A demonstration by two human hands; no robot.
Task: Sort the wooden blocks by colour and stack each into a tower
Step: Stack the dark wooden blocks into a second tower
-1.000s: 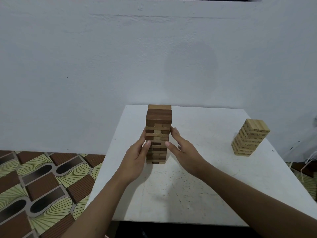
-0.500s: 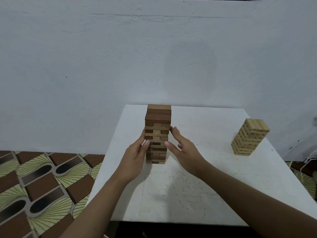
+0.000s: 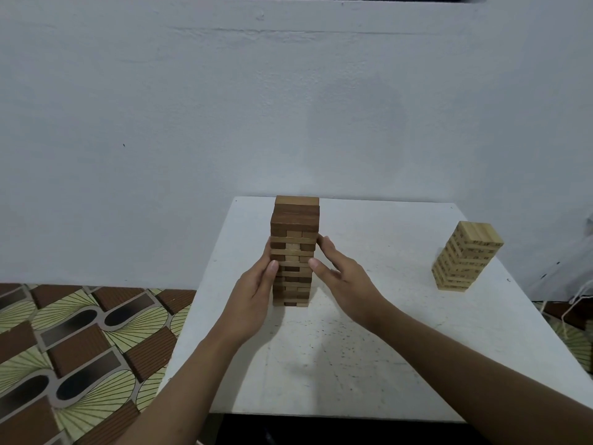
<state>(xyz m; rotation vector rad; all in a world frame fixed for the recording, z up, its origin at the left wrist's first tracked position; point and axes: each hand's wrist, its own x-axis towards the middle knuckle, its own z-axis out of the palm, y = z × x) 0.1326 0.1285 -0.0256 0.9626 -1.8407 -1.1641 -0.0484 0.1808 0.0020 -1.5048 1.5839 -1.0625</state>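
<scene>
A tall tower of mixed dark-brown and light wooden blocks (image 3: 295,232) stands upright near the left middle of the white table (image 3: 369,364). Its top layers are dark brown; lower layers mix both tones. My left hand (image 3: 253,300) presses flat against the tower's left side, fingers straight. My right hand (image 3: 343,277) rests against its right side, fingers extended along the blocks. Both palms bracket the tower's middle and lower part. A shorter tower of pale blocks (image 3: 465,256) stands far right on the table, slightly tilted in view.
A plain white wall (image 3: 288,107) rises right behind the table's back edge. Patterned brown and green floor (image 3: 64,348) lies to the left, below the table's left edge. White cords (image 3: 577,300) hang at the far right.
Both hands have slid slightly upward along the mixed tower's sides. The tower stays upright in the same place.
</scene>
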